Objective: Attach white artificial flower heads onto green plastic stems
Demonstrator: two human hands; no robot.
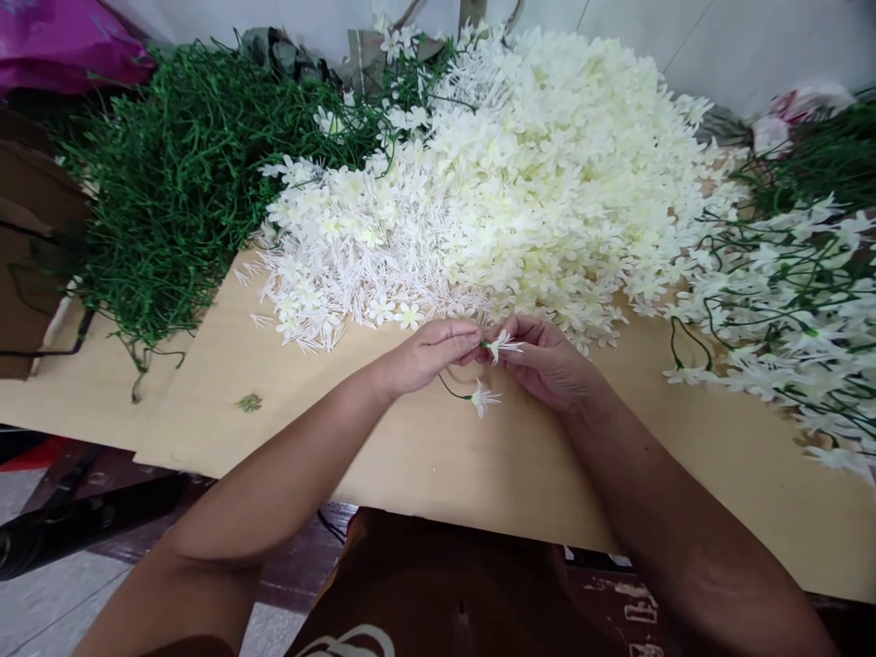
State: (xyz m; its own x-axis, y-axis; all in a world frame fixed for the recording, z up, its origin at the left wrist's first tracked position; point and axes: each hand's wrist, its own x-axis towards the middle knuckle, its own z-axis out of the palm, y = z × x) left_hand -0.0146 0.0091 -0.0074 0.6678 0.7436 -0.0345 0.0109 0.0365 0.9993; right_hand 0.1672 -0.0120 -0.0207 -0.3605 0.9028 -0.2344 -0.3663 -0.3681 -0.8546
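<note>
My left hand [438,354] is closed in a pinch on a thin green artificial flower stem, near the middle of the table. One white flower [503,347] sits at the stem's tip, between my two hands. Lower down, a second white flower [483,398] hangs from a green branch of the same stem. The fingers of my right hand [544,360] are closed around the upper flower's right side; the exact grip is partly hidden behind the petals. Just beyond my hands lies a heap of loose white petals [547,182], with thin white stamens [362,274] on its left.
Green stems [192,164] are piled at the left, beside a cardboard box [34,237]. Stems with white flowers [794,319] lie at the right. A small green scrap [249,401] rests on the cardboard table surface [205,429]. A pink bag [68,46] is at the far left.
</note>
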